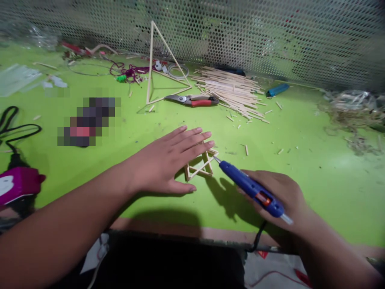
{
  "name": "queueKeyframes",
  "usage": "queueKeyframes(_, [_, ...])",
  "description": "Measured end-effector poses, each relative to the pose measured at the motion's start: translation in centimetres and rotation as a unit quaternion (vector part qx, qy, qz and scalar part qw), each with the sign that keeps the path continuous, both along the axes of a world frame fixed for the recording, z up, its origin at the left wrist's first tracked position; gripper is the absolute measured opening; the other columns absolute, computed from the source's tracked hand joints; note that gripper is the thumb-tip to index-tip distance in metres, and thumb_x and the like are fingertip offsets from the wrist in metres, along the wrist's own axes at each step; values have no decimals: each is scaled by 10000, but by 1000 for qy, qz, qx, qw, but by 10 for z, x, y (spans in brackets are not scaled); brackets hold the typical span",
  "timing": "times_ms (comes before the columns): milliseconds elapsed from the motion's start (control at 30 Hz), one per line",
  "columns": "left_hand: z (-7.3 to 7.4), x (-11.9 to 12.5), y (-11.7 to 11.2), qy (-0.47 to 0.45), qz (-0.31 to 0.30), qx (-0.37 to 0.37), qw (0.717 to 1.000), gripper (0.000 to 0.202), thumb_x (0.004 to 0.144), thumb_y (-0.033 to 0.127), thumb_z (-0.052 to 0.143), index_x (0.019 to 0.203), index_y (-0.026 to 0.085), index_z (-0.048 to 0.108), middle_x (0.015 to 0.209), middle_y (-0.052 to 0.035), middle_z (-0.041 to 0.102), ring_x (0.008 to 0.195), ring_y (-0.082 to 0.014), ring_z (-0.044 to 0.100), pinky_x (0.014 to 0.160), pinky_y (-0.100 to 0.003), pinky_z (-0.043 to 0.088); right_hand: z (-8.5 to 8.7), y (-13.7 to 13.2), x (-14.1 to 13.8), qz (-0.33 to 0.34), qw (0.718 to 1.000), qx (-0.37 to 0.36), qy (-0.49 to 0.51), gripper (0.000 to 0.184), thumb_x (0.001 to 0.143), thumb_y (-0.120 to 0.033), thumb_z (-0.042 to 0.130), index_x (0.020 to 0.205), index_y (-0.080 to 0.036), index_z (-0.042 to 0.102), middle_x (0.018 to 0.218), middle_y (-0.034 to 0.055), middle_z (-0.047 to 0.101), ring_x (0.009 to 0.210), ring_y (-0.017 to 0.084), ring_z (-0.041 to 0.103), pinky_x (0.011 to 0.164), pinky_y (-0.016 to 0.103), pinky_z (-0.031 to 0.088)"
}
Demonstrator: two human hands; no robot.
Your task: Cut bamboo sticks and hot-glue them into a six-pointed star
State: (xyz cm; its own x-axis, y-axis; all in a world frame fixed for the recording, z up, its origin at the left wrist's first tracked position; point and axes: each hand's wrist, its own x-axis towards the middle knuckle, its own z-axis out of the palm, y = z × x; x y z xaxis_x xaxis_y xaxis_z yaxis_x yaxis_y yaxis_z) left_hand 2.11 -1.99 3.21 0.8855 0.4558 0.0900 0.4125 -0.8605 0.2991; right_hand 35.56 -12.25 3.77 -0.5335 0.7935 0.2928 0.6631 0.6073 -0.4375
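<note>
Left hand [162, 162] lay palm down, fingers spread, fingertips over a small stick frame [200, 166] near the tabletop's front edge. Right hand [275, 196] was curled around a blue glue gun [249, 186], nozzle just beside the frame's right corner. Green tabletop [303, 192] carried a black cord [18, 128] and purple case [18, 184] at the left edge, a pixelated blurred object [88, 122], a tall stick triangle [168, 68], red-handled pliers [192, 100], a loose stick pile [228, 90] and a blue lighter [277, 90] toward the back edge. Perforated metal mesh [270, 36] stood behind.
</note>
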Motion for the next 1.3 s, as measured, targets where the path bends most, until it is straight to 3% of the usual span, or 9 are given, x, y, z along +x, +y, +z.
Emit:
queueKeyframes(67, [-3, 2, 1, 13, 1, -14, 1000, 991, 1009, 561, 759, 1823, 214, 312, 1907, -167, 305, 1784, -374, 246, 1470, -584, 120, 2, 0, -2, 56, 998, 15, -24, 253, 1063, -189, 581, 1307, -208, 647, 851, 34, 773, 654, 209, 722, 605, 327, 524])
queueKeyframes(167, [0, 0, 3, 9, 10, -33, 999, 921, 977, 530, 787, 1778, 265, 418, 1868, -154, 402, 1744, -390, 349, 1458, -629, 145, 2, 0, -8, 78, 994, 33, -64, 151, 1086, -165, 526, 1188, -201, 631, 760, 5, 688, 606, 194, 635, 586, 329, 461])
queueKeyframes(267, [9, -7, 3, -36, 38, -16, 999, 771, 905, 460, 852, 1615, 292, 606, 1734, -160, 582, 1615, -433, 518, 1407, -689, 268, -1, -2, -11, 82, 992, 52, -75, 120, 1095, -167, 522, 1166, -210, 609, 766, 0, 679, 630, 190, 613, 617, 328, 452])
queueKeyframes(333, [15, -11, 1, -56, 50, -6, 997, 599, 892, 408, 848, 1462, 295, 700, 1608, -154, 671, 1497, -424, 609, 1343, -677, 389, -2, -3, -10, 82, 993, 42, -78, 123, 1095, -160, 516, 1162, -214, 603, 774, -6, 670, 634, 182, 595, 632, 323, 441])
queueKeyframes(467, [21, -11, -2, -29, 23, -15, 999, 359, 932, 293, 788, 1290, 282, 771, 1518, -137, 718, 1407, -392, 657, 1251, -627, 504, -2, -4, -10, 81, 992, 25, -94, 142, 1115, -145, 488, 1120, -208, 615, 777, -9, 651, 642, 183, 578, 646, 334, 424])
queueKeyframes(633, [17, -7, 3, 1, -9, -26, 1000, 311, 965, 227, 728, 1257, 309, 796, 1513, -101, 742, 1390, -369, 676, 1230, -610, 525, -1, -2, -12, 86, 987, 39, -131, 223, 1150, -186, 472, 1029, -210, 658, 754, 0, 628, 631, 193, 571, 621, 347, 418])
queueKeyframes(867, [10, -12, 10, -18, -48, -17, 999, 247, 1066, 290, 673, 1283, 309, 787, 1396, -52, 799, 1320, -320, 722, 1209, -573, 539, -7, -3, -8, 79, 978, 88, -173, 323, 1176, -187, 445, 974, -209, 696, 754, 16, 663, 668, 219, 627, 591, 388, 416])
queueKeyframes(1167, [13, -5, 15, -15, -16, -67, 998, 166, 1078, 400, 702, 1156, 433, 846, 1204, 35, 863, 1207, -295, 780, 1146, -577, 607, -7, -5, -10, 57, 984, 53, -158, 361, 1202, -281, 454, 919, -243, 674, 701, -1, 543, 611, 209, 509, 560, 439, 305])
queueKeyframes(1300, [10, -12, 15, -52, -52, -26, 997, 215, 1097, 316, 693, 1248, 387, 828, 1273, 70, 850, 1222, -243, 760, 1127, -531, 615, -6, -7, -6, 57, 986, 45, -147, 349, 1204, -311, 468, 936, -238, 678, 713, 0, 546, 626, 213, 511, 572, 443, 306])
